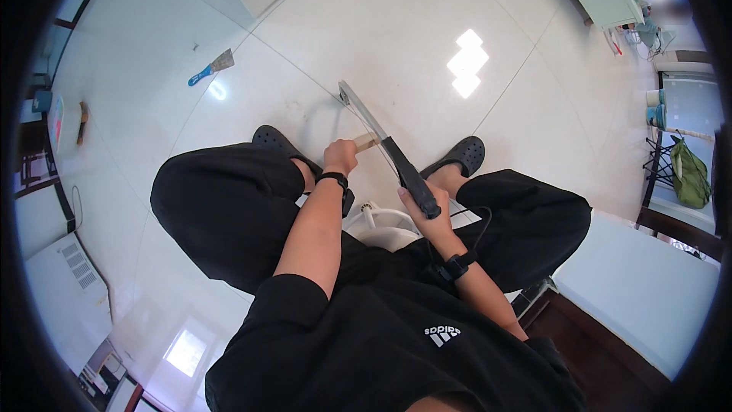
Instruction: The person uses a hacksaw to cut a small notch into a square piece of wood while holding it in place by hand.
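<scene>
My right hand is closed round the black handle of a hacksaw. The saw's silver frame slants up and to the left over the tiled floor. In my left hand, closed in a fist, is one end of a short strip of pale wood. Its other end meets the saw near the blade; whether the blade touches or cuts it, I cannot tell. Below my hands, between my thighs, a white pail-like thing shows in part.
A putty knife with a blue handle lies on the floor at the left. Farther left stands a white tub beside a brown-handled tool. My dark clogs flank the work. A green bag sits at the far right.
</scene>
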The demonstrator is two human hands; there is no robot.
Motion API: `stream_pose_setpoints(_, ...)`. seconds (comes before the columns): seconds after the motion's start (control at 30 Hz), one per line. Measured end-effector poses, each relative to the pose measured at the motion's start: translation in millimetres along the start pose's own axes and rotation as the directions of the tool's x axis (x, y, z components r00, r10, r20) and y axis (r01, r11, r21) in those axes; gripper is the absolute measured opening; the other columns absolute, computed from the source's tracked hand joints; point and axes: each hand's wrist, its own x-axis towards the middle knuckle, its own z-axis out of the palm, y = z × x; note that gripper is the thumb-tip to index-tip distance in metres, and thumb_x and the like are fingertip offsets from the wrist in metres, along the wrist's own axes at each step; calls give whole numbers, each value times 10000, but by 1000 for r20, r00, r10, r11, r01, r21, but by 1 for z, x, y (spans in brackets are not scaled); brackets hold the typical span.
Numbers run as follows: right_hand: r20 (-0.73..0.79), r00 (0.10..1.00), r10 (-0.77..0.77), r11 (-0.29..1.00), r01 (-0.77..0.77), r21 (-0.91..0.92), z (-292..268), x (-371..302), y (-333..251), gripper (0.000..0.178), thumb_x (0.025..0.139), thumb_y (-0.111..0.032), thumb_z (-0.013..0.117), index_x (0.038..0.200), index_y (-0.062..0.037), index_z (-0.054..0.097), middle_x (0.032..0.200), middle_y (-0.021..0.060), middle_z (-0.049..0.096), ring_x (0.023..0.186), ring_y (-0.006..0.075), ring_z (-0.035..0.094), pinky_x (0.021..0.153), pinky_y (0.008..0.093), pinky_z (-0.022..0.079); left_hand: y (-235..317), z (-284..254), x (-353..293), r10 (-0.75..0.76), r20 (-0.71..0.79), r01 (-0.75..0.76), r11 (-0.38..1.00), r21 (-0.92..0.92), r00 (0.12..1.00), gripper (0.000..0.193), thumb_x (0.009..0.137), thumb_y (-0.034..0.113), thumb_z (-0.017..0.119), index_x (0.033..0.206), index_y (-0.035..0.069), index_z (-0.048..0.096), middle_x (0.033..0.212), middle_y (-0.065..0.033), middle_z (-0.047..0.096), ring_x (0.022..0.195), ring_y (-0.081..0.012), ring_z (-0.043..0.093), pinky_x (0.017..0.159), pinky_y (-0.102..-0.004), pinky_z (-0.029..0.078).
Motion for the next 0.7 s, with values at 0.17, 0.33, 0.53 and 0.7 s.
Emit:
stream_pose_setpoints(0.17,-38,999,-20,999,21,36,1,-5,14,220,815,-175,696,760,17,603,528,94,487,502,93,445,485,298,397,-14,7,8,23,19,-25,996,89,1000,151,729,97,632,858,90,709,908,-153,684,880,-336,662,780,-422,543)
stream_pose_setpoints(0.33,-85,996,-5,999,8,33,-11,7,3,235,812,-201,692,785,14,600,531,116,468,505,137,473,517,320,427,5,-25,15,155,-49,-148,981,122,987,131,731,119,622,836,97,697,868,-149,680,836,-341,663,738,-429,547)
stream_pose_setpoints(0.53,-102,995,-7,986,24,165,-17,44,-25,251,839,-210,678,768,13,585,548,77,511,517,107,452,511,293,410,18,-84,39,80,-264,-71,997,42,961,132,730,114,604,822,113,699,800,-144,677,751,-346,660,669,-435,543)
stream_pose_setpoints(0.7,23,999,-31,968,24,251,-3,77,-43,293,845,-269,699,776,-13,574,543,30,540,503,95,540,521,258,456,1,-110,64,4,-289,17,997,70,957,124,722,122,614,802,96,706,785,-148,677,744,-337,662,651,-435,541)
